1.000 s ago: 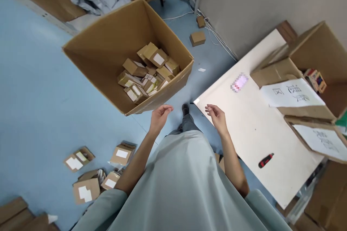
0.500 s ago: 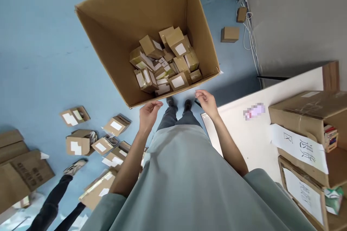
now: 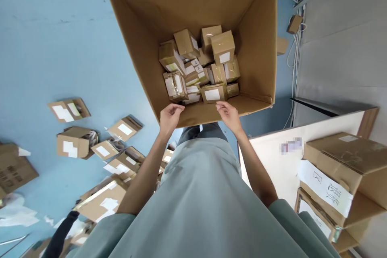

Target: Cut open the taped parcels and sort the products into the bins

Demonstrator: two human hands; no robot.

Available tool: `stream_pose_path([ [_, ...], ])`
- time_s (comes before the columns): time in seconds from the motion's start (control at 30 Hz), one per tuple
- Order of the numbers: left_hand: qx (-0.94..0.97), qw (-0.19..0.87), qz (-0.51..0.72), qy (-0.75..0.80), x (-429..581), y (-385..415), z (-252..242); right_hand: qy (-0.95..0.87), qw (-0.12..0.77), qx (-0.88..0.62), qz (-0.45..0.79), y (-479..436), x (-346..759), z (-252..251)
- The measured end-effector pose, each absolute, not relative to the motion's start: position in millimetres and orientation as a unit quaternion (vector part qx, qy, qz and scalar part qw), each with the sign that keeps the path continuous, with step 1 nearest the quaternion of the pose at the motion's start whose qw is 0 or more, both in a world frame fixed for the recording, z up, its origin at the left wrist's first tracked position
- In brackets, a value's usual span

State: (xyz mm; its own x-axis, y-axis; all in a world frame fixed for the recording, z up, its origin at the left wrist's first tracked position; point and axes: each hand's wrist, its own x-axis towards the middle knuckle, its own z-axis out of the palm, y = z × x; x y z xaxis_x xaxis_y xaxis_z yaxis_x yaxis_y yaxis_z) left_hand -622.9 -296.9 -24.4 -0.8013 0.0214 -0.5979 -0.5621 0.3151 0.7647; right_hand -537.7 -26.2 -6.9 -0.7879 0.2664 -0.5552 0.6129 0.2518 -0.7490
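Note:
A large open cardboard box (image 3: 256,48) stands in front of me with several small taped parcels inside. My left hand (image 3: 171,117) is above its near wall, fingers loosely bent and the thumb slightly apart, no object visible in it. To its right, my right hand (image 3: 229,116) is over the same wall, likewise loosely curled with nothing visible in it. Whether either hand touches the rim I cannot tell. Closest to my right fingertips lies a parcel with a white label (image 3: 212,94). Near the left fingertips is another labelled parcel (image 3: 175,86).
Several opened cartons (image 3: 72,143) lie on the blue floor to my left, with a person's dark-clothed limb (image 3: 59,236) beyond. At right, a white tabletop (image 3: 272,165) holds a big carton (image 3: 341,157) bearing a handwritten sign (image 3: 325,187). Cables (image 3: 294,60) run along the wall.
The large box now appears closer and further right in view. Both hands have gone from just short of its near rim to over the near wall, fingertips inside its outline.

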Motion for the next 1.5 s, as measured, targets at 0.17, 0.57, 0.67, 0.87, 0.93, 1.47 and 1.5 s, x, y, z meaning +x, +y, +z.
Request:
stream_pose_path([
  [0.17,-0.216,0.278,0.518,0.779,-647,-301,-86,0.785,0.254,0.25,-0.506,-46,-590,-55],
  [0.57,-0.195,0.303,0.403,0.841,-670,-297,-255,0.799,0.443,0.195,-0.355,-142,-705,-250],
  [0.67,-0.192,0.298,0.391,0.849,-664,-301,-273,0.789,0.483,0.212,-0.314,-161,-708,-278],
  [0.87,-0.207,0.279,0.327,0.879,-662,-301,-284,0.772,0.523,0.218,-0.287,-154,-704,-295],
  [0.93,-0.234,0.284,0.318,0.874,-667,-297,-288,0.778,0.522,0.212,-0.279,-142,-702,-293],
  [1.47,-0.337,0.306,0.428,0.781,-666,-264,-319,0.84,0.349,0.274,-0.311,-112,-697,-310],
  [1.5,-0.344,0.302,0.436,0.774,-665,-265,-325,0.835,0.346,0.275,-0.328,-105,-697,-314],
])
